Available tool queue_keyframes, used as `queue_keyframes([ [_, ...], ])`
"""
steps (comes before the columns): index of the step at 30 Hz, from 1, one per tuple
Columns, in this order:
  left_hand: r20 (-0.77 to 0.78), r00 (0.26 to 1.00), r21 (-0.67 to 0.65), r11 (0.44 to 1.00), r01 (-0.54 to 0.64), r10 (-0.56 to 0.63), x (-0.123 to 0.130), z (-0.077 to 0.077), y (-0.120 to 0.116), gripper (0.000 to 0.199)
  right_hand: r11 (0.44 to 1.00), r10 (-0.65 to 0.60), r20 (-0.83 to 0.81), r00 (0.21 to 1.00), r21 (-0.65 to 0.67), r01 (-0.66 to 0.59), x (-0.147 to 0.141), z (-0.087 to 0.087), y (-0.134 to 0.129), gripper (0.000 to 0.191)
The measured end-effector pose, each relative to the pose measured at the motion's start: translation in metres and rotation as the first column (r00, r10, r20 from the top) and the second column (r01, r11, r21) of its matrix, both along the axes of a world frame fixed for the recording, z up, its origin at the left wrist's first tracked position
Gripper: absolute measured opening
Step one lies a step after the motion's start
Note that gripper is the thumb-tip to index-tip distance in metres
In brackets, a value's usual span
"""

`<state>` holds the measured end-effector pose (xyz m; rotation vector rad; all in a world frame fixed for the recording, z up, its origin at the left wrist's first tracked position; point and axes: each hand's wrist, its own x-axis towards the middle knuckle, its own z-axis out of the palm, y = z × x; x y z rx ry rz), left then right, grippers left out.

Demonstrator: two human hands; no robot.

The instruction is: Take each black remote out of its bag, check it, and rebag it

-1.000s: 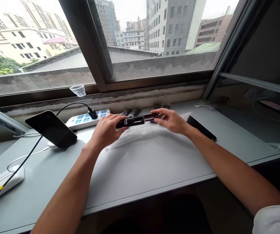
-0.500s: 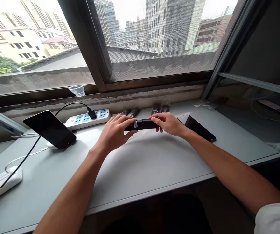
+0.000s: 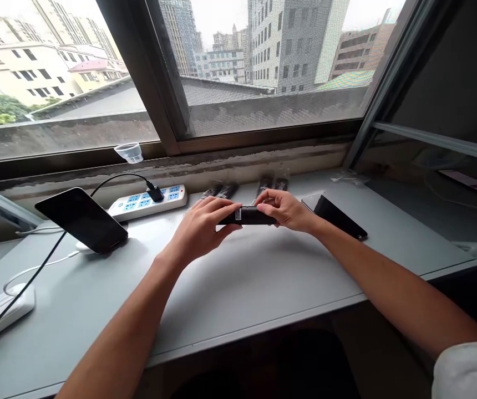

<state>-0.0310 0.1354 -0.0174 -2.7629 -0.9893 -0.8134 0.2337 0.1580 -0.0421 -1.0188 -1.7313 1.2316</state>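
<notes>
Gripping, left hand [image 3: 201,227]: fingers and thumb clasp the left end of a black device [image 3: 252,216]
Right hand [image 3: 287,210]: fingers pinch its right end
Black device: centre of frame — horizontal, over the grey desk [image 3: 255,282]
Dark screen [image 3: 80,219]: left of frame — tilted

A desk [image 3: 263,288] spans a window-side workspace, whether home or office unclear, with a power strip [image 3: 149,204] at center left and city buildings [image 3: 292,50] outside across the top.
</notes>
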Motion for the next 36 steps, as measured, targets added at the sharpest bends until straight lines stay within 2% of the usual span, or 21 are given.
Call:
queue_keyframes([
  [5,-0.012,1.0,-0.011,1.0,0.027,-0.027,-0.001,-0.002,0.0,0.04,0.998,0.061,0.031,0.998,0.0,-0.061,0.002,-0.004,0.001,0.029],
  [8,-0.016,0.998,-0.017,0.998,0.056,-0.056,0.0,-0.003,0.0,0.042,0.99,0.142,0.036,0.989,0.004,-0.142,0.002,0.0,-0.002,0.035],
  [12,-0.013,0.997,0.072,0.995,0.073,-0.073,0.006,-0.001,-0.001,0.045,0.969,0.245,-0.032,0.969,-0.026,-0.246,0.005,0.009,-0.006,0.039],
  [15,0.132,0.99,0.171,0.982,-0.081,0.059,0.009,0.001,-0.002,0.052,0.982,0.148,-0.105,0.983,-0.098,-0.159,0.007,0.008,-0.002,0.036],
  [18,0.267,0.941,0.115,0.963,-0.244,0.207,0.007,0.0,-0.001,0.065,0.989,-0.014,-0.216,0.976,-0.149,-0.019,0.009,0.001,0.007,0.036],
  [20,0.179,0.947,-0.02,0.964,-0.266,0.266,0.005,-0.003,-0.001,0.064,0.983,-0.127,-0.288,0.949,-0.164,0.082,0.01,-0.002,0.012,0.048],
  [23,-0.104,0.962,-0.269,0.924,-0.273,0.254,0.002,-0.01,-0.002,0.061,0.967,-0.24,-0.288,0.927,-0.149,0.204,0.012,-0.005,0.018,0.096],
  [25,-0.217,0.947,-0.357,0.883,-0.304,0.238,0.001,-0.013,-0.003,0.06,0.958,-0.281,-0.234,0.931,-0.13,0.256,0.015,-0.006,0.02,0.126],
  [26,-0.239,0.941,-0.377,0.871,-0.316,0.238,0.0,-0.014,-0.004,0.059,0.953,-0.298,-0.207,0.932,-0.124,0.278,0.016,-0.006,0.02,0.134],
  [30,-0.228,0.945,-0.405,0.86,-0.312,0.235,-0.001,-0.011,-0.005,0.057,0.932,-0.357,-0.161,0.92,-0.122,0.34,0.019,-0.005,0.02,0.147],
  [36,-0.186,0.962,-0.394,0.881,-0.261,0.202,0.0,-0.007,-0.006,0.059,0.938,-0.338,-0.124,0.933,-0.118,0.325,0.019,-0.007,0.018,0.149],
])
